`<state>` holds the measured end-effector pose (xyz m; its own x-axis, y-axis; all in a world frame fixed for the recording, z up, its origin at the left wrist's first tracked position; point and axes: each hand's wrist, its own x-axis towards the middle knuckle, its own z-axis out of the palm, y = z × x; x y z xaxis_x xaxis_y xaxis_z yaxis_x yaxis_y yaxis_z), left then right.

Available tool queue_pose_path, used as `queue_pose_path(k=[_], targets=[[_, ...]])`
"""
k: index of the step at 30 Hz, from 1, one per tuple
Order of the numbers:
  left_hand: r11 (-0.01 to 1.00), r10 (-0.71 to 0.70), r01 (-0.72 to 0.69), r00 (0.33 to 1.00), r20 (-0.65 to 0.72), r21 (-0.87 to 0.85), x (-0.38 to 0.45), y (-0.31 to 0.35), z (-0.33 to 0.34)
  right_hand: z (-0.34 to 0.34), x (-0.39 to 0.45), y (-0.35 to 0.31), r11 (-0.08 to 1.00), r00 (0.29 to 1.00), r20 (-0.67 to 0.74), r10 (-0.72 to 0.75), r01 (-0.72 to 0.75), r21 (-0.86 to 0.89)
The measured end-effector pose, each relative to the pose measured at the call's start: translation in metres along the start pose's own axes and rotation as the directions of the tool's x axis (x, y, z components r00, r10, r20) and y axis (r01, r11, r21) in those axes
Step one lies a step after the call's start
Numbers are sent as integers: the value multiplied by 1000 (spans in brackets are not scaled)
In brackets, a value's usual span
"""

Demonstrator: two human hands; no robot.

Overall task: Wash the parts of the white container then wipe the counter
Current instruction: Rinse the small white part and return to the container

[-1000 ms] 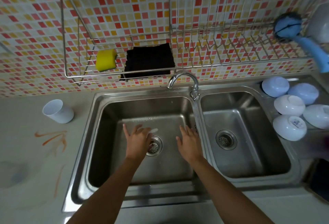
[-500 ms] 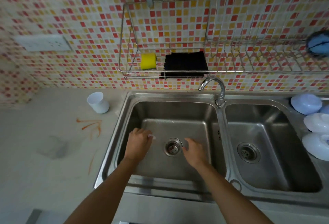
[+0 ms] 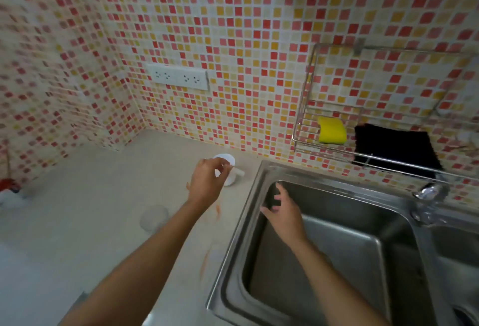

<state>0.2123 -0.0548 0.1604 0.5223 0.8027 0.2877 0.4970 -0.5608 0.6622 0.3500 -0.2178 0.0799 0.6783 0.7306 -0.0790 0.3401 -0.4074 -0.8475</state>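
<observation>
The white cup (image 3: pixel 229 159) stands on the pale counter (image 3: pixel 90 209), just left of the steel sink (image 3: pixel 255 191). My left hand (image 3: pixel 206 182) hovers in front of the cup, covering part of it. Its fingers pinch a small white part (image 3: pixel 238 171) beside the cup's rim. My right hand (image 3: pixel 283 211) hangs over the left side of the sink basin with fingers spread and holds nothing. Orange streaks (image 3: pixel 218 211) stain the counter between the cup and the sink's edge.
A wire rack (image 3: pixel 303 118) on the tiled wall holds a yellow sponge (image 3: pixel 331 130) and a black cloth (image 3: pixel 394 147). The faucet (image 3: pixel 429 192) is at the right. A power outlet (image 3: pixel 178 77) is on the wall. A faint round mark (image 3: pixel 154 216) lies on the counter.
The view swung left. My left hand rose out of the sink with the small white part and moved to the cup on the counter. My right hand shifted to the basin's left side.
</observation>
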Motion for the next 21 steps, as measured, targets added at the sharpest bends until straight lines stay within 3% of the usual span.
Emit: queue_pose_path(k=[6, 12, 21], targets=[[998, -22, 24, 999, -39, 60, 58, -57, -21, 79, 68, -47, 995, 999, -15, -46, 47, 85], [995, -4, -8, 993, 116, 101, 89, -102, -4, 130, 110, -50, 998, 996, -85, 20, -24, -52], [985, 96, -141, 933, 347, 105, 118, -124, 29, 152, 134, -38, 997, 995, -102, -11, 18, 75]])
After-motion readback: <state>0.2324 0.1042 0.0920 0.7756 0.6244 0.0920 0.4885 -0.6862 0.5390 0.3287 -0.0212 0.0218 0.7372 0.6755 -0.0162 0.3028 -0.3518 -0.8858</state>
